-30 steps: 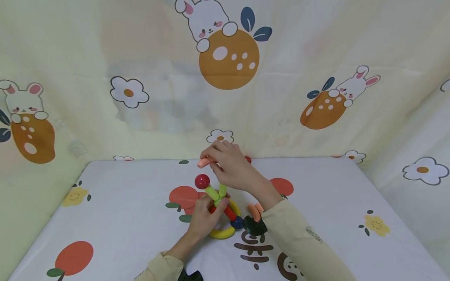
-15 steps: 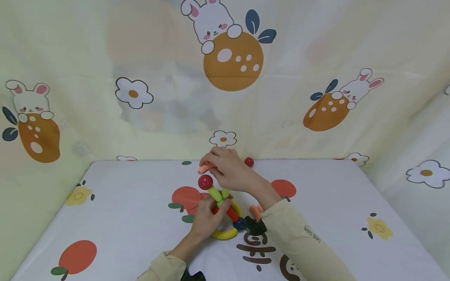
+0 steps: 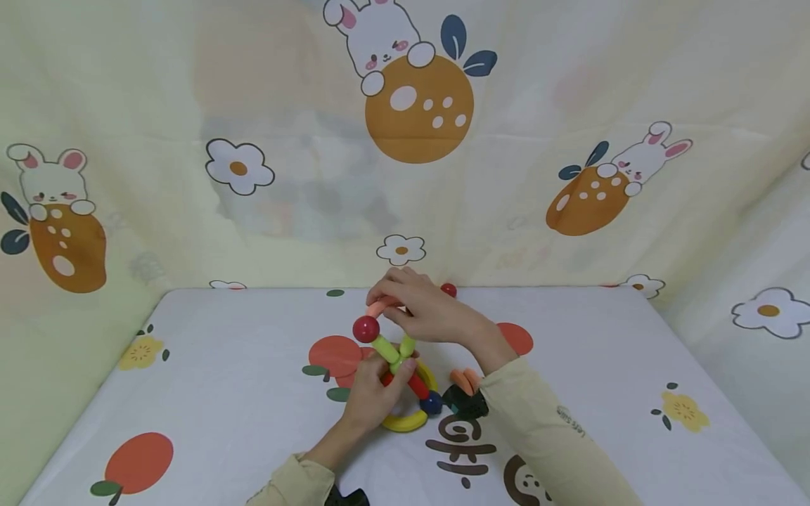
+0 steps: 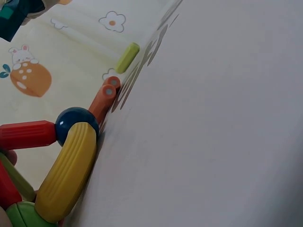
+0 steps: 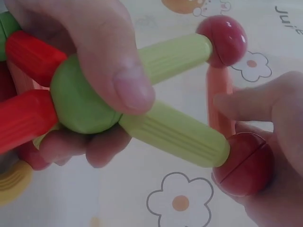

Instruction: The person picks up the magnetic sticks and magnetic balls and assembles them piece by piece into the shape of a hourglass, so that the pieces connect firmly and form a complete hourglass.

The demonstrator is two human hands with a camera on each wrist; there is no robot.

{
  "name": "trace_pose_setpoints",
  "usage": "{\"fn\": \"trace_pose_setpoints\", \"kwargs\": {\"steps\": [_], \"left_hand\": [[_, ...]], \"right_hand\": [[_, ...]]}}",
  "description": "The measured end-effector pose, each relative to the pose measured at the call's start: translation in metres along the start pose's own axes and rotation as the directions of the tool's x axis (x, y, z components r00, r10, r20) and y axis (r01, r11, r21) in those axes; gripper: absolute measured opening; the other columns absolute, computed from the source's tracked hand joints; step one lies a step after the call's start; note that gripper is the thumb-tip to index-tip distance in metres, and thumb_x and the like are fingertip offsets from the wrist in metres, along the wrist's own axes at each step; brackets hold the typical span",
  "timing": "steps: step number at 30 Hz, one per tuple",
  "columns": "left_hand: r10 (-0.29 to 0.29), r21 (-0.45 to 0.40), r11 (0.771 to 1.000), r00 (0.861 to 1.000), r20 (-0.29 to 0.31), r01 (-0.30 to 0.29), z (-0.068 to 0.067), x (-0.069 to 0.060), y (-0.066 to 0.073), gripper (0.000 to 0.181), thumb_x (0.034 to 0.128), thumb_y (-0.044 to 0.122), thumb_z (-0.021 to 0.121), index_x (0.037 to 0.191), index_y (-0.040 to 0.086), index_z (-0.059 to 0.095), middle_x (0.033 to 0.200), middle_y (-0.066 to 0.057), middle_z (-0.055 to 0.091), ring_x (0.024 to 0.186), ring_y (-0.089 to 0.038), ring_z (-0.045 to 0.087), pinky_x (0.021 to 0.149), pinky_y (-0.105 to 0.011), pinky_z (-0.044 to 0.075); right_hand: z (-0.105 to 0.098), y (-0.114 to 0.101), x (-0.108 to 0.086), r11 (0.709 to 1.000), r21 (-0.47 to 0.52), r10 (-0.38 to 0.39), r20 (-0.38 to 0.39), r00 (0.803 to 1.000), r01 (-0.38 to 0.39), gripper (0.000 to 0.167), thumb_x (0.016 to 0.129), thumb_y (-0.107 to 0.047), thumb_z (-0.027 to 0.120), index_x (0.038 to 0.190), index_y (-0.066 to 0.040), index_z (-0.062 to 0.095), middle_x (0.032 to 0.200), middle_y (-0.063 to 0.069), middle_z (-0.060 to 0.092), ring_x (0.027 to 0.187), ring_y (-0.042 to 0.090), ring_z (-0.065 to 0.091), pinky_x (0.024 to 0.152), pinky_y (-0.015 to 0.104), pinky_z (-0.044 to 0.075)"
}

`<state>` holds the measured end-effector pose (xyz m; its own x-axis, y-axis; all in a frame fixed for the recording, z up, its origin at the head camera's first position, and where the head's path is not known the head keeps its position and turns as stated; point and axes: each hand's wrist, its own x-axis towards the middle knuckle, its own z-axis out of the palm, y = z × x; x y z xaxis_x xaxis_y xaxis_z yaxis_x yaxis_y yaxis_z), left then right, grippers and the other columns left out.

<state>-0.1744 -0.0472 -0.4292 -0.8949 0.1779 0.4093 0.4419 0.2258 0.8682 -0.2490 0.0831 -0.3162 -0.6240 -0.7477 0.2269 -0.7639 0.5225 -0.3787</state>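
My left hand [image 3: 370,393] grips a ball-and-stick toy frame at its green ball [image 5: 80,99], with the thumb pressed over the front. Red sticks [image 3: 418,385] and two pale green sticks [image 5: 175,135] spread from that ball. Each green stick ends in a red ball [image 5: 244,163]. Between the two red balls, my right hand [image 3: 424,306] pinches an orange building stick [image 5: 219,94], whose ends meet them in the right wrist view. Lower down, a blue ball [image 4: 75,124] joins a red stick and a curved yellow stick [image 4: 68,172].
Two orange sticks [image 3: 465,379] lie right of the frame. A pale green stick [image 4: 128,57] lies beyond them in the left wrist view. A red ball [image 3: 448,289] sits near the back edge of the cloth-covered table [image 3: 240,365]. Dark wrist gear [image 3: 467,404] hangs below the right arm.
My right hand has dropped a little and shifted right, bringing the orange stick's near end from apart to against the left red ball. The left hand's grip looks the same.
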Motion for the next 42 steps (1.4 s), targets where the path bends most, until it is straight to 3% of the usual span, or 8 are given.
{"fn": "trace_pose_setpoints", "kwargs": {"steps": [7, 16, 24, 32, 42], "left_hand": [[-0.048, 0.003, 0.999, 0.999, 0.016, 0.048, -0.001, 0.0, 0.001, 0.018, 0.0928, 0.016, 0.059, 0.107, 0.007, 0.063, 0.102, -0.015, 0.067, 0.093, -0.014, 0.061, 0.083, -0.03, 0.053], [-0.049, -0.018, 0.999, 0.999, 0.01, 0.049, -0.002, 0.001, 0.001, 0.018, 0.0928, 0.016, 0.059, 0.107, 0.006, 0.063, 0.101, -0.012, 0.067, 0.093, -0.012, 0.061, 0.083, -0.027, 0.053], [-0.038, -0.02, 0.999, 0.999, 0.024, 0.038, -0.002, 0.003, 0.001, 0.02, 0.093, 0.015, 0.058, 0.108, 0.003, 0.063, 0.102, -0.016, 0.067, 0.093, -0.015, 0.062, 0.083, -0.026, 0.052], [-0.05, -0.012, 0.999, 0.998, 0.04, 0.051, -0.002, 0.002, 0.006, 0.022, 0.0933, 0.015, 0.058, 0.11, 0.001, 0.061, 0.104, -0.017, 0.066, 0.093, -0.015, 0.062, 0.083, -0.024, 0.052], [-0.123, 0.035, 0.992, 0.991, 0.046, 0.121, -0.001, 0.0, 0.005, 0.027, 0.0889, 0.021, 0.065, 0.111, 0.007, 0.058, 0.103, 0.0, 0.064, 0.096, -0.01, 0.06, 0.087, -0.024, 0.05]], "right_hand": [[-0.001, 0.001, 0.0, 0.998, 0.044, -0.035, 0.046, 0.998, 0.033, 0.02, 0.092, -0.018, 0.061, 0.112, -0.016, 0.062, 0.104, -0.003, 0.056, 0.093, 0.01, 0.047, 0.079, 0.025, 0.045], [0.001, 0.003, -0.001, 0.993, 0.032, -0.117, 0.0, 0.993, 0.117, 0.022, 0.093, -0.021, 0.058, 0.114, -0.016, 0.064, 0.106, -0.004, 0.057, 0.097, 0.008, 0.048, 0.081, 0.022, 0.046], [0.0, 0.003, -0.002, 0.992, 0.112, -0.052, 0.007, 0.999, 0.051, 0.026, 0.09, -0.019, 0.063, 0.116, -0.015, 0.063, 0.108, -0.004, 0.056, 0.092, 0.008, 0.05, 0.075, 0.019, 0.05], [0.005, 0.005, -0.006, 0.994, 0.104, 0.039, -0.027, 0.999, -0.036, 0.026, 0.089, -0.023, 0.065, 0.115, -0.017, 0.062, 0.103, -0.006, 0.058, 0.088, 0.009, 0.051, 0.074, 0.02, 0.05], [0.012, 0.009, -0.001, 0.99, 0.13, 0.052, -0.004, 0.999, -0.051, 0.034, 0.09, -0.023, 0.064, 0.123, -0.019, 0.055, 0.105, -0.006, 0.056, 0.087, 0.011, 0.052, 0.069, 0.021, 0.049]]}}
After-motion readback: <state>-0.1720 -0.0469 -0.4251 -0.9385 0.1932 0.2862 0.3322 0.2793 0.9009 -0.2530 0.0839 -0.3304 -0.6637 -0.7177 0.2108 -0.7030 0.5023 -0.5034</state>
